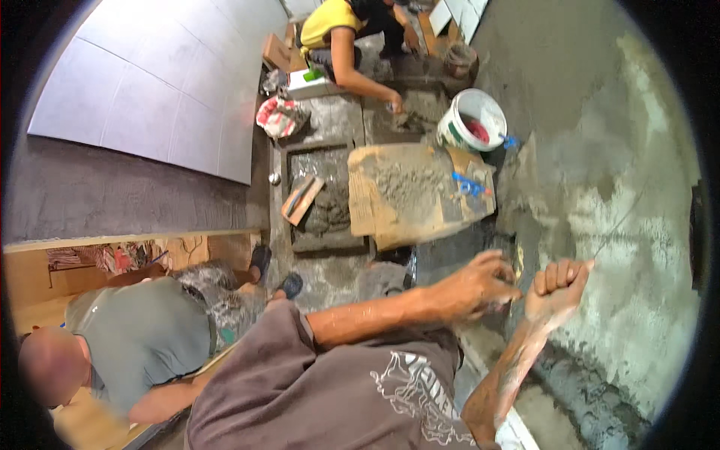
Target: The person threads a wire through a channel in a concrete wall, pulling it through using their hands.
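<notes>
My left hand (487,289) is curled around something dark that I cannot make out, just left of my right hand. My right hand (555,289) is closed, gripping a thin line (615,227) that runs up and to the right along the grey plastered wall (630,315). Beyond both hands lies a cardboard sheet (390,221) with loose grey mortar (409,184) and a blue-handled tool (469,184) on it. A lumpy band of wet mortar (581,390) runs below my right hand, at the wall's foot.
A co-worker in yellow (337,30) crouches at the back beside a white bucket (457,127). Another person (135,330) is low at my left. Also in view: a mortar tray (296,244) with a wooden float (292,210), a red-and-white sack (279,112) and tiled wall (135,97).
</notes>
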`<state>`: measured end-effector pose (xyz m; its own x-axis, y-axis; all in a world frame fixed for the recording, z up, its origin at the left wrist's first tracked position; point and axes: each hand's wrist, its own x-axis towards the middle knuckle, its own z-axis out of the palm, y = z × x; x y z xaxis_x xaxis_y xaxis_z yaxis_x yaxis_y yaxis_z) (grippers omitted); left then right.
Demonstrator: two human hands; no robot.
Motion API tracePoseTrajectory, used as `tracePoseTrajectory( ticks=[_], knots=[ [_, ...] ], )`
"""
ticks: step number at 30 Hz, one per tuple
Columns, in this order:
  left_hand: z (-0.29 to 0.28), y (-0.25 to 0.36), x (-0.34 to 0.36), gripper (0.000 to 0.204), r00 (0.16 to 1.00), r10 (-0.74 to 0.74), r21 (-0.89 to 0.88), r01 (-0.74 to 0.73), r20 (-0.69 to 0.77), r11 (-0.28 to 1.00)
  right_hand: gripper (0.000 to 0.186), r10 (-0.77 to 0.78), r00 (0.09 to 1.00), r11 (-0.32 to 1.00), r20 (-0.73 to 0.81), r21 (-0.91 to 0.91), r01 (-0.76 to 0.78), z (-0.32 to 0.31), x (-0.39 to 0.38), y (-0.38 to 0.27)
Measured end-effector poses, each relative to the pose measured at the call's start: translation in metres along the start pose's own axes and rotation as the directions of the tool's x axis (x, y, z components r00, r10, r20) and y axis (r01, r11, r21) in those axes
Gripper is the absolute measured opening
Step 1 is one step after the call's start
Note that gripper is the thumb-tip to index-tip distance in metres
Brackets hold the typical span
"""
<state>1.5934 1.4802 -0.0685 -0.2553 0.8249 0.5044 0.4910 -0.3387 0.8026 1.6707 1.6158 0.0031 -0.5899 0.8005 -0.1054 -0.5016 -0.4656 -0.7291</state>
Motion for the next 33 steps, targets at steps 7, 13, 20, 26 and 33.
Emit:
tracePoseTrajectory(
  ticks=[7,13,20,26,33],
  knots=[
    [0.004,0.005,0.011,0.04,0.998,-0.017,0.057,0.014,0.052,0.998,0.042,-0.135,0.986,0.989,-0.102,-0.076,0.128,-0.004,-0.005,-0.007],
    [0.023,0.008,0.014,0.048,0.983,-0.153,-0.118,0.165,0.104,0.979,0.043,-0.267,0.942,0.964,-0.203,-0.05,0.262,0.006,-0.006,-0.012],
    [0.036,0.011,0.02,0.045,0.991,-0.116,-0.039,0.119,0.064,0.992,0.044,-0.35,0.913,0.936,-0.21,-0.114,0.333,-0.008,-0.004,-0.017],
    [0.033,-0.002,0.023,0.052,0.863,-0.408,-0.714,0.486,0.299,0.504,0.045,-0.242,0.954,0.969,-0.177,0.009,0.247,-0.015,-0.009,-0.032],
    [0.06,-0.021,0.028,0.051,0.57,-0.451,-0.537,0.816,0.687,0.213,0.045,-0.227,0.958,0.974,-0.176,-0.034,0.224,-0.015,-0.013,-0.026]
  ],
)
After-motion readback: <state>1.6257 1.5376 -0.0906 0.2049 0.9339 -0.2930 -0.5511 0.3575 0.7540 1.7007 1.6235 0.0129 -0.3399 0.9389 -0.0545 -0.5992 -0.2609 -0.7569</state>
